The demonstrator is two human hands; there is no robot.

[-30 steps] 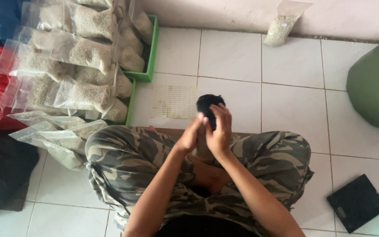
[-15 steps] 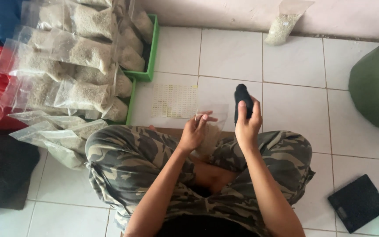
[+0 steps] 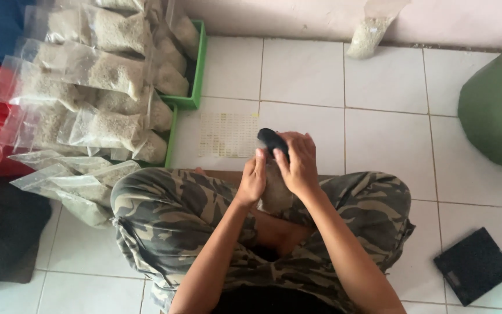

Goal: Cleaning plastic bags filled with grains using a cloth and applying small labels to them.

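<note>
I sit cross-legged in camouflage trousers on a white tiled floor. My right hand (image 3: 298,163) grips a small black device (image 3: 269,139) and presses it down over the top of a clear plastic bag of pale grain (image 3: 275,195) that stands in my lap. My left hand (image 3: 253,179) holds the bag's left side just under the device. The bag's upper edge is hidden by my fingers.
Many filled clear bags of grain (image 3: 91,70) are piled at the left in green trays (image 3: 196,87). A sheet of small stickers (image 3: 228,135) lies on the tiles ahead. One bag (image 3: 370,35) leans on the wall; a black flat scale (image 3: 474,266) and a green sack (image 3: 498,104) are at right.
My right hand had swung the black device out to the right, away from the bag; now it is back over the bag's top, beside my left hand.
</note>
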